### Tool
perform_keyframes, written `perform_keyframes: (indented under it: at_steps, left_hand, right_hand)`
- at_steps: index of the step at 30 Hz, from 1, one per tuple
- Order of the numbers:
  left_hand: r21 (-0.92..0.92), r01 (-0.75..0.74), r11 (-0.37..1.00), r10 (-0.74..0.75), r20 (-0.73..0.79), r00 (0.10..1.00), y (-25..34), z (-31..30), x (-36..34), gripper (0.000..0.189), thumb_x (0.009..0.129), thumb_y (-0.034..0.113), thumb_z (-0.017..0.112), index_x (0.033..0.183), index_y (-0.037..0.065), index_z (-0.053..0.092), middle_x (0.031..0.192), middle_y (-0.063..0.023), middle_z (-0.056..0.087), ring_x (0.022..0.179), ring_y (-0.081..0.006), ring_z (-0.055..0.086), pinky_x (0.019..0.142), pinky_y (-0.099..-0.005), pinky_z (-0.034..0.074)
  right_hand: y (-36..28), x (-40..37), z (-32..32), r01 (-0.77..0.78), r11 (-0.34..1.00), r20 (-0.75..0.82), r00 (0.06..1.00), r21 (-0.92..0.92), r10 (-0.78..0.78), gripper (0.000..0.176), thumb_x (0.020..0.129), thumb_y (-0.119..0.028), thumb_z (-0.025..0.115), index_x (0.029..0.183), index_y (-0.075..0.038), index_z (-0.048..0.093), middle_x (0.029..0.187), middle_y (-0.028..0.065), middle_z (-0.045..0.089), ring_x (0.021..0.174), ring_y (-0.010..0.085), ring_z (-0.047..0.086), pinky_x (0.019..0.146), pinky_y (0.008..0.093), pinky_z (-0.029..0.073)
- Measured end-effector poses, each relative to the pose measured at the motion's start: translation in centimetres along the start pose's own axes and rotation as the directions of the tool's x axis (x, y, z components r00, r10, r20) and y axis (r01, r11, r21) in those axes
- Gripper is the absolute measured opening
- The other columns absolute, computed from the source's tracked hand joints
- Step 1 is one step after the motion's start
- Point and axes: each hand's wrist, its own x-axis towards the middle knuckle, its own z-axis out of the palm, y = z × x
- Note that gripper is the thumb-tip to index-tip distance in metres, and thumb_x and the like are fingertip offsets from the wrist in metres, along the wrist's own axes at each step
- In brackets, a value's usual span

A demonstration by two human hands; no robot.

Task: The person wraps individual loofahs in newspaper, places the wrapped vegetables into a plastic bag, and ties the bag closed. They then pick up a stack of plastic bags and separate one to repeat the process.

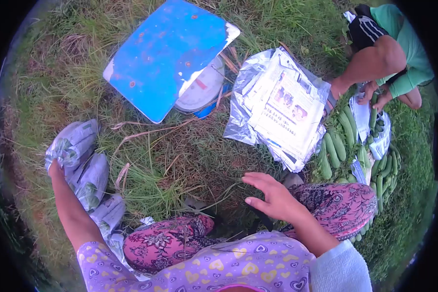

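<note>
At the far left, your left hand (pixel 56 169) is stretched out over the grass and rests on the near end of a newspaper-wrapped bundle (pixel 73 143). The paper hides your fingers, so how tightly they close cannot be told. More wrapped bundles (pixel 90 181) lie in a row just beside your forearm, running back toward your knee. By the look of it, you are laying this bundle at the head of that row.

Well ahead of both hands, a weighing scale (pixel 165 53) with a blue platform lies tilted on the grass.

Your right hand (pixel 273 194) hovers above your right knee, flat, fingers spread, holding nothing. Ahead of it, and a little to the right, sits a stack of newspapers (pixel 287 109) in clear plastic. Right of that hand lies a heap of cucumbers (pixel 337 146). Another wrap would call for a forward reach for a sheet and a sideways reach for a cucumber.

Beyond the heap, another person's hands (pixel 374 95) work among the cucumbers.
</note>
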Motion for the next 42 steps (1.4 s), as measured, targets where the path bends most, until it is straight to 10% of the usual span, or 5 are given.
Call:
perform_keyframes:
  at_steps: [4, 10, 17, 31, 42]
  left_hand:
    - [0.916, 0.064, 0.395, 0.535, -0.286, 0.795, 4.1, 2.5, -8.0, 0.069, 0.075, 0.044, 0.065, 0.126, 0.002, 0.046, 0.124, -0.0232, 0.050, 0.117, -0.0357, 0.047, 0.097, -0.0485, 0.039]
    - [0.976, -0.212, -0.045, 0.585, 0.198, 0.787, 5.5, 5.5, -20.7, 0.066, 0.072, 0.039, 0.067, 0.128, 0.009, 0.047, 0.129, -0.0230, 0.045, 0.122, -0.0365, 0.041, 0.099, -0.0457, 0.038]
    - [0.557, -0.820, -0.132, 0.505, 0.750, 0.428, 4.4, 4.8, -36.5, 0.045, 0.071, 0.020, 0.071, 0.108, 0.001, 0.055, 0.115, -0.0191, 0.052, 0.108, -0.0341, 0.049, 0.095, -0.0397, 0.040]
    - [0.005, -0.961, -0.277, 0.095, 0.995, -0.022, 10.5, 11.0, -71.1, 0.034, 0.076, 0.014, 0.066, 0.107, 0.005, 0.055, 0.118, -0.0155, 0.052, 0.110, -0.0343, 0.052, 0.094, -0.0382, 0.042]
    - [0.211, -0.969, -0.128, 0.529, 0.841, 0.114, 8.3, -7.3, -65.7, 0.034, 0.082, 0.020, 0.063, 0.111, 0.005, 0.055, 0.118, -0.0118, 0.054, 0.110, -0.0299, 0.052, 0.092, -0.0383, 0.043]
  right_hand:
    - [-3.1, -4.2, -4.6, 0.083, 0.997, -0.016, 0.996, -0.003, -0.083, 0.051, 0.084, -0.027, 0.063, 0.127, -0.005, 0.049, 0.129, 0.0175, 0.048, 0.120, 0.0340, 0.046, 0.100, 0.0401, 0.038]
    - [-3.0, -15.6, -11.0, 0.146, 0.979, -0.359, 0.914, -0.141, -0.188, 0.047, 0.080, -0.021, 0.065, 0.122, -0.004, 0.053, 0.121, 0.0169, 0.055, 0.112, 0.0345, 0.052, 0.096, 0.0397, 0.041]
    - [4.9, -29.1, -14.1, 0.320, 0.941, -0.822, 0.563, 0.113, -0.092, 0.040, 0.084, -0.019, 0.060, 0.119, 0.000, 0.055, 0.117, 0.0116, 0.059, 0.106, 0.0198, 0.056, 0.092, 0.0324, 0.040]
    - [17.8, -36.6, -10.1, 0.406, 0.797, -0.850, 0.469, 0.448, 0.239, 0.035, 0.092, -0.020, 0.053, 0.121, -0.002, 0.055, 0.118, 0.0082, 0.060, 0.104, 0.0164, 0.056, 0.087, 0.0275, 0.041]
    - [18.1, -33.8, -17.5, 0.422, 0.762, -0.767, 0.624, 0.491, 0.149, 0.047, 0.097, -0.032, 0.042, 0.134, -0.003, 0.040, 0.136, 0.0121, 0.044, 0.121, 0.0222, 0.045, 0.099, 0.0358, 0.034]
